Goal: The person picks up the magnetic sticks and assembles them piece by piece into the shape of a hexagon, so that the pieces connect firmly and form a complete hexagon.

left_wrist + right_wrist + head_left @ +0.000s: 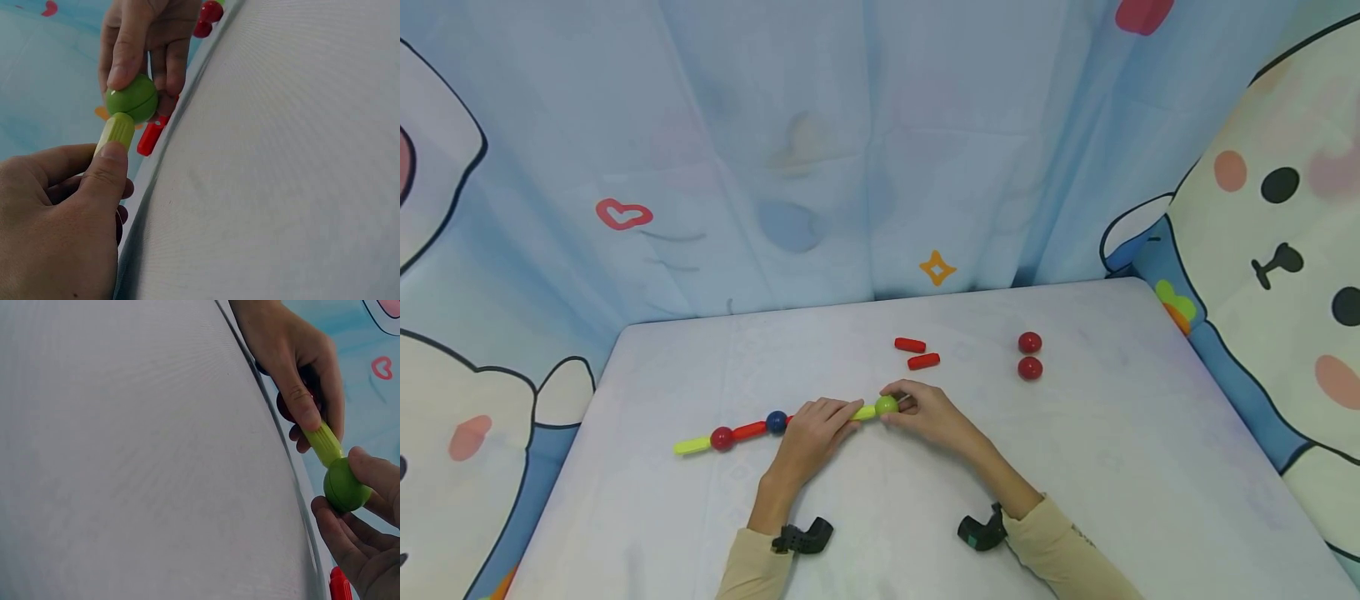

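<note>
A chain of rods and balls lies across the table. From its left end run a yellow-green rod (692, 446), a red ball (722, 438), a red rod (749, 430) and a blue ball (777, 422). My left hand (816, 429) covers the middle part and pinches another yellow-green rod (116, 132) between thumb and fingers. A dark red ball (286, 407) shows behind those fingers in the right wrist view. On that rod's right end sits a green ball (345, 485), pinched by the thumb and fingers of my right hand (928, 412).
Two loose red rods (923, 361) lie beyond my right hand. Farther right, two red balls (1030, 368) rest one behind the other. The white-covered table (1112, 433) ends at a blue patterned curtain (820, 167). Each wrist wears a black camera mount (805, 537).
</note>
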Motion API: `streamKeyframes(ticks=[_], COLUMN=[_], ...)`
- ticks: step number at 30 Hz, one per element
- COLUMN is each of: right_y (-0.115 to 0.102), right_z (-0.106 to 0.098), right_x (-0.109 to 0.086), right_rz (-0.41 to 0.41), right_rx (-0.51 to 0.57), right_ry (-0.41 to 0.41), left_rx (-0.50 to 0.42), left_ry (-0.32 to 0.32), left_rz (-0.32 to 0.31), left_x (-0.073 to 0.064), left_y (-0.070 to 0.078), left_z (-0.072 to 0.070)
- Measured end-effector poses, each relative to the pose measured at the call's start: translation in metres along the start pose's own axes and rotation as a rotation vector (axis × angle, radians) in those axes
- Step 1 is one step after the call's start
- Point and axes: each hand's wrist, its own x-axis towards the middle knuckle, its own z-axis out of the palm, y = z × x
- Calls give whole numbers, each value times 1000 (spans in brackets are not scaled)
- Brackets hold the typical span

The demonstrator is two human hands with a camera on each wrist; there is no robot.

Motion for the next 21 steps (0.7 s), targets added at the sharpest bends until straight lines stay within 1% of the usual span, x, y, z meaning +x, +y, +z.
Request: streamKeyframes(ticks=[7,10,13,15,18,21], right_y=[1,2,3,3,3,3], right_z=[1,2,1,-1,-4,-9], right_x=[1,0,1,1,1,2], right_rz=[2,-4,1,19,54,76], right_rx=[-19,-24,-32,-40,-50,-57], right_ry=[-1,-2,17,39,71,99], left_rx=[-9,5,20,24,10,1], left_ry=[-8,-8,-9,-16,-19,-4], left_rz=[-7,-14,-41,-76,-122,-147], left_x=[1,1,1,1,1,0], left_y=[2,2,3,4,3,2], left_z=[-1,-1,-1,-1,-1,0])
